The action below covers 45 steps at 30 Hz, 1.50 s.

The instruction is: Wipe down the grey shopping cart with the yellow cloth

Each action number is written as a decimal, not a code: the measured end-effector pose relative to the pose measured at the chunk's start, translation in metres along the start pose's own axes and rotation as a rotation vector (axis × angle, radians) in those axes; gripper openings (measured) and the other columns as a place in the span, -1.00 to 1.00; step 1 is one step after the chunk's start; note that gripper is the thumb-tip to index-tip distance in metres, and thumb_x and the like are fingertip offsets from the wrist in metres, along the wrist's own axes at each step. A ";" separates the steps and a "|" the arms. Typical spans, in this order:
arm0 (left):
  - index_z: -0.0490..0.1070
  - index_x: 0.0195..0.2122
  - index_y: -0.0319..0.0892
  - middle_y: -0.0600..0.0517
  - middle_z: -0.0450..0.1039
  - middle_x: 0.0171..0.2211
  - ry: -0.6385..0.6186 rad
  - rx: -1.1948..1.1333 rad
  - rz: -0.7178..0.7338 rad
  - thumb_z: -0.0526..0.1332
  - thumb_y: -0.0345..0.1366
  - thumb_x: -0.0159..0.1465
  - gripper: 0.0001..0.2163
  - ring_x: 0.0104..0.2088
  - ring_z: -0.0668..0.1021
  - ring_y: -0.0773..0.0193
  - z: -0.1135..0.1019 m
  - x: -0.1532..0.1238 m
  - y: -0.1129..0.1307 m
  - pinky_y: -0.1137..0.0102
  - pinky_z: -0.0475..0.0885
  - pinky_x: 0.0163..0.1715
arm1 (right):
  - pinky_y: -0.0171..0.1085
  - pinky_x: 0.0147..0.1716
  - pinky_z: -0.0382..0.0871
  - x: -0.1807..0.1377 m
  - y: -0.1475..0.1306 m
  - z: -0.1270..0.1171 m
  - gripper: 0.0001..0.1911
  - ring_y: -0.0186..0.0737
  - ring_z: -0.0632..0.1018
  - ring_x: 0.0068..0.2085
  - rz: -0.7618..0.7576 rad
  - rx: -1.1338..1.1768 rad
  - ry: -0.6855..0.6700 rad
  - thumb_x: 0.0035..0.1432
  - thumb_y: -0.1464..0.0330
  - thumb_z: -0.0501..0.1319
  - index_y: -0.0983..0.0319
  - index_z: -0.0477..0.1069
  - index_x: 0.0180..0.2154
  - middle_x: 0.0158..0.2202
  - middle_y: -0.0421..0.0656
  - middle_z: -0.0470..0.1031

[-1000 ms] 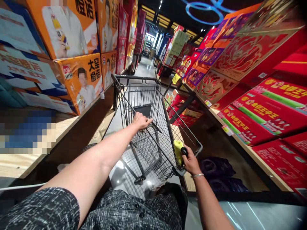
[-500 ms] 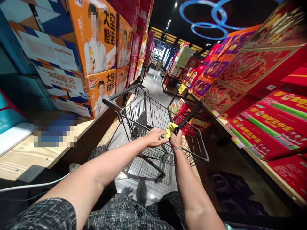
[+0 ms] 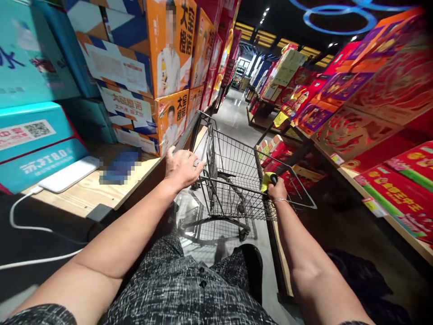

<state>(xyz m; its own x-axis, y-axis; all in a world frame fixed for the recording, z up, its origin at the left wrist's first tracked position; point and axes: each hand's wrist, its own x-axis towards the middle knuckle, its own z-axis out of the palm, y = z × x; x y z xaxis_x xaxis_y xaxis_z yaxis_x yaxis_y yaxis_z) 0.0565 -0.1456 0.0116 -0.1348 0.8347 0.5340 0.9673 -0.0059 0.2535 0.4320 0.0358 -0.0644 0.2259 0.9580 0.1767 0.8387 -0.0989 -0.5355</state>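
Observation:
My right hand is closed round a yellow cloth and a black rounded end that pokes up from the fist; what this end belongs to I cannot make out. It is at the side of a black wire shopping cart, by the basket's rim. My left hand has its fingers spread over the near end of the cart's push handle. Whether it touches the handle is hidden under the palm. The cart's basket shows bare wire mesh.
On the left wooden shelf lie a white power bank with a cable and a blurred dark blue item. Orange drink cartons and turquoise boxes stand behind. Red gift boxes line the right shelf. The aisle floor runs ahead.
My left hand has left the yellow cloth and moved left to the cart's push handle. My right hand keeps its hold. The view has turned left, so the shelves appear further right.

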 end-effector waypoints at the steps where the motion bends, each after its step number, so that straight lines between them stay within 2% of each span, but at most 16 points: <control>1: 0.61 -0.13 -0.10 -0.10 0.62 -0.06 -0.046 -0.016 0.001 0.05 -0.02 0.43 -0.62 0.05 0.56 -0.06 -0.003 0.002 -0.002 -0.11 0.07 0.29 | 0.07 0.14 0.34 -0.002 -0.009 0.002 -0.38 0.10 0.51 0.06 -0.033 0.014 0.012 0.09 0.41 0.08 0.43 0.29 0.20 0.12 0.23 0.41; 4: 0.57 -0.01 -0.10 -0.05 0.63 -0.02 -0.142 -0.107 -0.004 0.06 -0.05 0.43 -0.63 0.05 0.58 0.00 -0.015 0.011 -0.014 0.01 0.21 0.24 | 0.02 0.26 0.26 -0.021 -0.054 0.012 -0.33 0.05 0.42 0.21 -0.229 0.102 0.040 0.07 0.47 0.05 0.41 0.23 0.26 0.22 0.19 0.33; 7: 0.53 0.07 -0.10 -0.04 0.58 0.08 -0.163 -0.332 -0.046 0.01 0.05 0.45 -0.55 0.13 0.55 0.02 -0.024 0.016 -0.032 0.16 0.35 0.19 | 0.05 0.29 0.24 -0.067 -0.123 0.023 -0.33 0.00 0.39 0.24 -0.626 0.265 0.107 0.12 0.46 0.07 0.28 0.19 0.30 0.21 0.08 0.36; 11: 0.43 0.17 -0.18 -0.13 0.54 0.11 -0.138 -0.935 -0.192 -0.28 0.35 0.39 -0.19 0.14 0.55 0.03 -0.032 0.014 -0.049 0.19 0.44 0.15 | 0.02 0.24 0.33 -0.141 -0.207 0.034 -0.44 -0.06 0.37 0.24 -1.199 0.395 0.297 0.30 0.40 0.12 0.13 0.19 0.31 0.21 0.00 0.35; 13: 0.39 0.21 -0.20 -0.19 0.49 0.14 -0.148 -1.227 -0.299 -0.38 0.47 0.27 -0.04 0.15 0.54 -0.03 -0.037 0.012 -0.051 0.13 0.45 0.14 | -0.01 0.24 0.32 -0.168 -0.232 0.043 -0.48 -0.09 0.35 0.24 -1.378 0.299 0.321 0.34 0.41 0.14 0.01 0.25 0.29 0.22 -0.08 0.36; 15: 0.38 0.23 -0.21 -0.24 0.44 0.19 -0.155 -1.441 -0.366 -0.38 0.54 0.17 0.06 0.20 0.49 -0.10 -0.043 0.009 -0.052 0.06 0.43 0.18 | -0.01 0.22 0.30 -0.183 -0.242 0.057 -0.51 -0.09 0.32 0.24 -1.480 0.183 0.334 0.36 0.41 0.16 -0.10 0.32 0.24 0.23 -0.18 0.38; 18: 0.41 0.23 -0.22 -0.25 0.40 0.23 -0.181 -1.545 -0.356 -0.39 0.57 0.12 0.11 0.29 0.39 -0.15 -0.048 0.009 -0.054 0.02 0.31 0.28 | 0.00 0.17 0.26 -0.189 -0.242 0.080 -0.55 -0.05 0.26 0.27 -1.504 0.060 0.380 0.37 0.37 0.18 -0.18 0.35 0.20 0.25 -0.27 0.40; 21: 0.43 0.23 -0.22 -0.22 0.41 0.24 -0.225 -1.437 -0.309 -0.38 0.58 0.12 0.11 0.33 0.35 -0.15 -0.041 0.012 -0.059 0.00 0.18 0.35 | 0.00 0.14 0.21 -0.188 -0.236 0.092 -0.60 -0.07 0.24 0.28 -1.499 -0.019 0.428 0.40 0.31 0.16 -0.21 0.36 0.18 0.28 -0.33 0.38; 24: 0.44 0.23 -0.20 -0.19 0.42 0.24 -0.213 -1.264 -0.230 -0.31 0.58 0.14 0.07 0.34 0.33 -0.13 -0.027 0.015 -0.065 0.02 0.09 0.39 | -0.02 0.13 0.18 -0.184 -0.224 0.093 -0.68 -0.11 0.27 0.25 -1.540 -0.041 0.452 0.40 0.29 0.17 -0.16 0.43 0.12 0.28 -0.35 0.39; 28: 0.44 0.23 -0.21 -0.19 0.47 0.20 -0.161 -1.155 -0.179 -0.31 0.57 0.14 0.08 0.30 0.39 -0.10 -0.017 0.018 -0.069 0.05 0.08 0.39 | -0.04 0.16 0.10 -0.174 -0.186 0.096 -0.71 -0.11 0.30 0.21 -1.527 -0.069 0.422 0.36 0.27 0.23 -0.08 0.50 0.09 0.22 -0.26 0.45; 32: 0.46 0.21 -0.20 -0.16 0.51 0.16 -0.148 -1.132 -0.205 -0.38 0.57 0.13 0.10 0.28 0.43 -0.08 -0.019 0.021 -0.066 0.06 0.09 0.38 | -0.05 0.15 0.08 -0.164 -0.137 0.106 -0.84 -0.12 0.31 0.18 -1.552 -0.068 0.319 0.35 0.25 0.25 -0.08 0.58 -0.09 0.14 -0.32 0.52; 35: 0.48 0.19 -0.21 -0.15 0.52 0.14 -0.146 -1.135 -0.252 -0.42 0.56 0.13 0.12 0.27 0.43 -0.07 -0.024 0.023 -0.060 0.07 0.10 0.38 | -0.04 0.09 0.11 -0.164 -0.123 0.106 -0.83 -0.10 0.33 0.15 -1.532 -0.093 0.230 0.37 0.28 0.23 -0.04 0.58 -0.09 0.10 -0.27 0.54; 37: 0.48 0.18 -0.22 -0.16 0.52 0.14 -0.148 -1.142 -0.298 -0.43 0.56 0.13 0.12 0.28 0.42 -0.08 -0.027 0.025 -0.056 0.06 0.11 0.38 | -0.04 0.05 0.14 -0.167 -0.135 0.100 -0.76 -0.08 0.33 0.14 -1.509 -0.078 0.199 0.39 0.32 0.19 -0.02 0.53 0.02 0.12 -0.21 0.52; 39: 0.48 0.18 -0.23 -0.18 0.51 0.15 -0.148 -1.160 -0.350 -0.44 0.55 0.14 0.12 0.29 0.40 -0.10 -0.031 0.026 -0.053 0.04 0.12 0.37 | -0.03 0.05 0.16 -0.171 -0.162 0.090 -0.69 -0.06 0.31 0.18 -1.508 -0.026 0.191 0.41 0.33 0.15 -0.02 0.45 0.12 0.18 -0.18 0.47; 43: 0.45 0.21 -0.24 -0.21 0.47 0.19 -0.174 -1.206 -0.413 -0.47 0.54 0.13 0.14 0.30 0.39 -0.13 -0.038 0.026 -0.051 0.02 0.21 0.33 | 0.02 0.11 0.18 -0.173 -0.230 0.079 -0.63 -0.05 0.25 0.27 -1.584 0.115 0.294 0.46 0.30 0.06 -0.10 0.33 0.22 0.26 -0.25 0.39; 45: 0.44 0.22 -0.23 -0.21 0.44 0.22 -0.197 -1.202 -0.421 -0.48 0.55 0.12 0.15 0.28 0.41 -0.14 -0.039 0.026 -0.051 0.02 0.27 0.30 | 0.03 0.16 0.17 -0.171 -0.249 0.083 -0.62 -0.07 0.24 0.30 -1.598 0.127 0.312 0.46 0.31 0.04 -0.13 0.31 0.22 0.27 -0.28 0.38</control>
<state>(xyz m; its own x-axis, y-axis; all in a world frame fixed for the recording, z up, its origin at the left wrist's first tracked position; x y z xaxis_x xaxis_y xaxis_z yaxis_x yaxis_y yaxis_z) -0.0050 -0.1451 0.0440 -0.2477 0.9594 0.1350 0.0450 -0.1278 0.9908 0.1432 -0.0813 -0.0300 -0.6837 -0.0314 0.7291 0.2648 0.9203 0.2879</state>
